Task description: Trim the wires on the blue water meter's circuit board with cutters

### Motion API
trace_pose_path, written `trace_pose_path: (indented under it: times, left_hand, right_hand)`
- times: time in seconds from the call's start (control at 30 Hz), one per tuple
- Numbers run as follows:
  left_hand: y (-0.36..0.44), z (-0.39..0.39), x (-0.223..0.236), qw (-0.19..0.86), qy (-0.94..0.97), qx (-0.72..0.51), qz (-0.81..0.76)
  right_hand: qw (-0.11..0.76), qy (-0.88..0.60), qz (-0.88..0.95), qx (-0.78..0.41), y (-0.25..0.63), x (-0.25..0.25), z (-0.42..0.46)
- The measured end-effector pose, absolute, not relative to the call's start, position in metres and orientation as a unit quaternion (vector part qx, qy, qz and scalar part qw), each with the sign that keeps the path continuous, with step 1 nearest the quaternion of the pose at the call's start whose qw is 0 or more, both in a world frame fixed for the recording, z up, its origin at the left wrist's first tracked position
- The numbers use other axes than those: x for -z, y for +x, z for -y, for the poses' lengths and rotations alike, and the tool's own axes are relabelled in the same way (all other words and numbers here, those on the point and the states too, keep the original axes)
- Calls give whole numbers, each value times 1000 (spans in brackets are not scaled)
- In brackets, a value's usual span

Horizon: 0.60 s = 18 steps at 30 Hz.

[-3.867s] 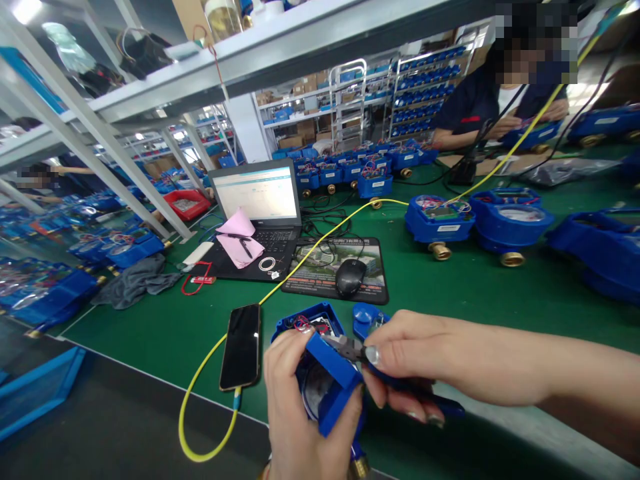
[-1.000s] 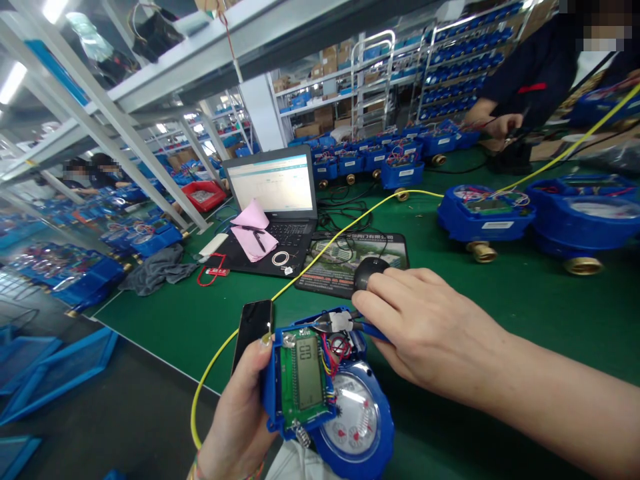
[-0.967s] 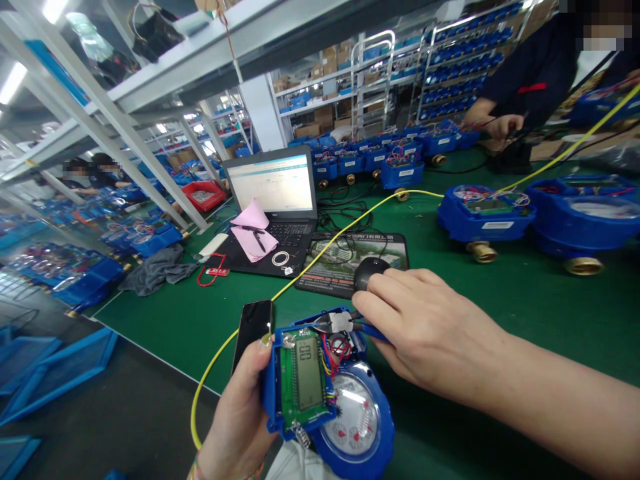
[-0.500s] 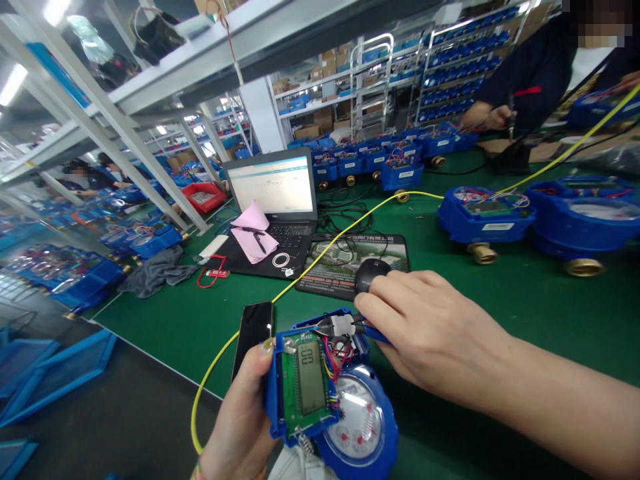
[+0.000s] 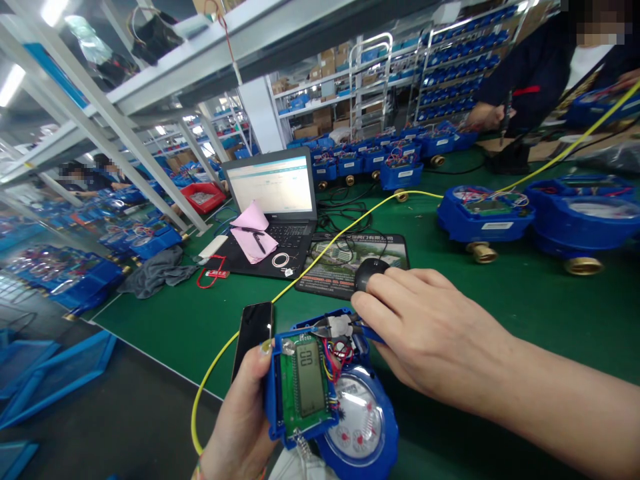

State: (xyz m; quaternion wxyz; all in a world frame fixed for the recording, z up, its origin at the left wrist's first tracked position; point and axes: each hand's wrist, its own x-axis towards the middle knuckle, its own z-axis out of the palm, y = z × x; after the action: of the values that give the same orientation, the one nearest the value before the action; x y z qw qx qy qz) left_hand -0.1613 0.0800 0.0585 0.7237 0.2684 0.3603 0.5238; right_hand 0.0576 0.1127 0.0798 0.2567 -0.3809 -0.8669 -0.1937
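My left hand (image 5: 247, 407) is closed around the edge of a green circuit board with an LCD display (image 5: 311, 380), set in a blue housing. Red, yellow and other wires run from it into the open body of a blue water meter (image 5: 357, 420), whose round dial faces up. My right hand (image 5: 430, 327) is closed on pliers (image 5: 340, 326) with blue handles. Their jaws reach the top edge of the board housing; the exact contact point is too small to tell. A black phone (image 5: 254, 333) lies just behind my left hand.
A laptop (image 5: 270, 193) with pink paper (image 5: 254, 233) on it stands behind. A black mouse (image 5: 370, 272) rests on a mouse pad. A yellow cable (image 5: 345, 231) crosses the green table. More blue meters (image 5: 485, 217) stand right; a co-worker's hand (image 5: 493, 117) holds a tool beyond.
My right hand and the pliers have shifted very slightly left. The board in my left hand stays almost in place. The co-worker's hand at the far right has moved a little.
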Motion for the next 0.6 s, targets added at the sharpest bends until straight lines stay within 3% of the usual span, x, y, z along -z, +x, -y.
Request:
trace_pose_path:
  times: [0.6]
  left_hand:
    - [-173,-85,-50,750,291,-492,-333]
  right_hand:
    - [249,-373,873,190,58,-86,-115]
